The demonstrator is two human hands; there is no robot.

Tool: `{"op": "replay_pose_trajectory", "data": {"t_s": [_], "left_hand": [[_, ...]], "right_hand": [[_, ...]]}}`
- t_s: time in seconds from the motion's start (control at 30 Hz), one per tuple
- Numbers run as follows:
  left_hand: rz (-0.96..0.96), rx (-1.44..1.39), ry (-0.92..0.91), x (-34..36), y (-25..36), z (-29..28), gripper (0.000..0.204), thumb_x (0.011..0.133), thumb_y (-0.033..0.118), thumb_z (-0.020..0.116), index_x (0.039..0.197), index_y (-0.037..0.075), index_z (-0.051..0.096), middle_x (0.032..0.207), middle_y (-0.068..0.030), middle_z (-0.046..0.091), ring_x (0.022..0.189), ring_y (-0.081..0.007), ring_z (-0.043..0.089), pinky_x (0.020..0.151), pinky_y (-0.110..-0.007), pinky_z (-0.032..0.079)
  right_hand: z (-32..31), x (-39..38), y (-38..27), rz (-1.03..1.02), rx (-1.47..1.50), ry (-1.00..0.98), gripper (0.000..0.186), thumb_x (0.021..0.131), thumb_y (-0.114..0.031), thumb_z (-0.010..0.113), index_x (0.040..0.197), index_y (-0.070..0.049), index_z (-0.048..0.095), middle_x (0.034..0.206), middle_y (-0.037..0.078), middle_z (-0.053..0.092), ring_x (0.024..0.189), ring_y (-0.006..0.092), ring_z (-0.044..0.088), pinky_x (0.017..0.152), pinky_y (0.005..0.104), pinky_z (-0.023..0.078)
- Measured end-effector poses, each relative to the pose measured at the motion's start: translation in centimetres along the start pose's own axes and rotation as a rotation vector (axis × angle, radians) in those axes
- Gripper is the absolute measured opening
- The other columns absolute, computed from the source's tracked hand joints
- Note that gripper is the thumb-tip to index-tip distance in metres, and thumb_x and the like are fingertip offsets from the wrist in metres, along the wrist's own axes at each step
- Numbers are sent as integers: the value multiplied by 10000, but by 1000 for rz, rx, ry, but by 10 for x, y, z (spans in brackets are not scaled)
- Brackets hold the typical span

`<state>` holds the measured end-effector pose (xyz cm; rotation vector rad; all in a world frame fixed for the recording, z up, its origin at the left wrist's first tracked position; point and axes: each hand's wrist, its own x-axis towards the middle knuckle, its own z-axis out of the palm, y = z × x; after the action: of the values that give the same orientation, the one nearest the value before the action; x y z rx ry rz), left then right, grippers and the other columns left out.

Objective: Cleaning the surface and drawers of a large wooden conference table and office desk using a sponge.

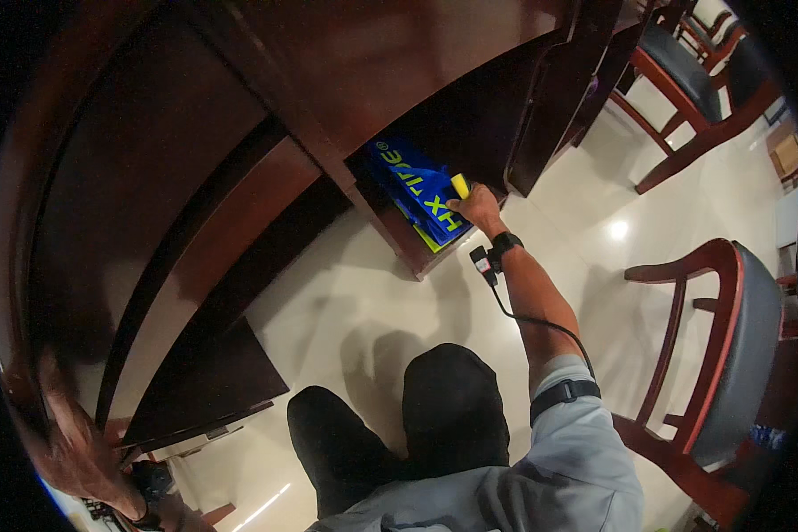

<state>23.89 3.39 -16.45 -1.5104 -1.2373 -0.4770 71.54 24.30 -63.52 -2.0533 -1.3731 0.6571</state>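
My right hand (477, 209) reaches into a low open compartment of a dark wooden desk. Its fingers are closed on a short yellow piece (460, 185), whose kind I cannot make out. Just beside and under that hand lies a shiny blue bag (408, 177) with yellow-green lettering and a yellow-green edge. A blue flap of it stands up near the fingers. At the far left, my left hand (80, 452) lies against the desk's edge, dim and somewhat blurred, its fingers stretched out and nothing visible in them.
The dark wooden desk (328, 71) fills the upper left, with a lower panel (213, 381) near my left arm. On the right stands a wooden chair (727, 346) with a dark padded back; another chair (683, 80) stands farther off. A black cable (541, 320) runs along my right forearm.
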Motion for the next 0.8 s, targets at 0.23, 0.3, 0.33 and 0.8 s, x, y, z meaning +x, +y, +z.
{"op": "replay_pose_trajectory", "data": {"t_s": [0.23, 0.3, 0.33, 0.8], "left_hand": [[-111, -110, 90, 9, 14, 0, 509, 891, 340, 700, 1324, 107, 569, 1274, -117, 616, 1154, -232, 619, 917, -356, 585], [-101, -113, 83, 10, 16, 2, 497, 898, 324, 694, 1325, 105, 567, 1268, -120, 620, 1149, -234, 622, 919, -362, 583], [-96, -115, 79, 10, 14, 3, 484, 904, 309, 687, 1326, 103, 565, 1261, -123, 624, 1144, -236, 625, 922, -369, 581], [-305, -108, 34, 9, 34, 4, 431, 921, 183, 675, 1319, 69, 556, 1201, -121, 662, 1084, -214, 655, 928, -371, 574]], "right_hand": [[-6, 5, -24, 27, -344, -172, 793, 601, -486, 858, 1171, 11, 617, 1285, 211, 568, 1171, 407, 554, 946, 465, 497], [-3, 4, -22, 75, -335, -149, 749, 590, -486, 861, 1127, -21, 623, 1239, 210, 602, 1147, 387, 582, 940, 444, 502], [5, 10, -9, 95, -266, -185, 729, 581, -473, 869, 1112, -41, 619, 1164, 199, 646, 1113, 350, 616, 931, 411, 507], [-25, -3, -19, 175, 194, -435, 542, 677, -270, 887, 1024, 89, 677, 948, 163, 708, 797, 247, 679, 692, 369, 550]]}}
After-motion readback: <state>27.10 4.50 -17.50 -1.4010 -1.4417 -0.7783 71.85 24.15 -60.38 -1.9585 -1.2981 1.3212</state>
